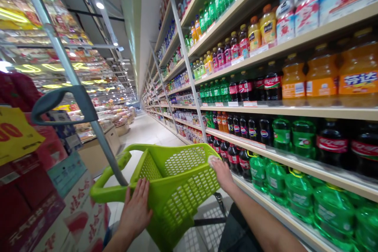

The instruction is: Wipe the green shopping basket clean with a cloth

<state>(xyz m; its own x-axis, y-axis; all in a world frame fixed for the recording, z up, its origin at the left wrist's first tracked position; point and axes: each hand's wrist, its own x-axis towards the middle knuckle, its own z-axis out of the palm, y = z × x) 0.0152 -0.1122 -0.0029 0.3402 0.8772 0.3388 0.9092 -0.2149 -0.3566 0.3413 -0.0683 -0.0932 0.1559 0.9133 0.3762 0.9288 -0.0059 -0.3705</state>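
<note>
A lime-green plastic shopping basket [177, 181] with a long grey pull handle [59, 100] tilts in front of me in a store aisle. My left hand [136, 208] lies flat against the basket's near left wall, fingers stretched out. My right hand [221, 173] rests on the basket's right rim, holding a small white object [212, 160] I cannot make out against the edge. What lies inside the basket is hidden by its wall.
Long shelves [295, 112] of soft-drink bottles run along the right: green, dark cola and orange ones. Red cartons [35, 189] with a yellow price tag stack at left. The tiled aisle [147, 130] stretches ahead. Display counters stand farther left.
</note>
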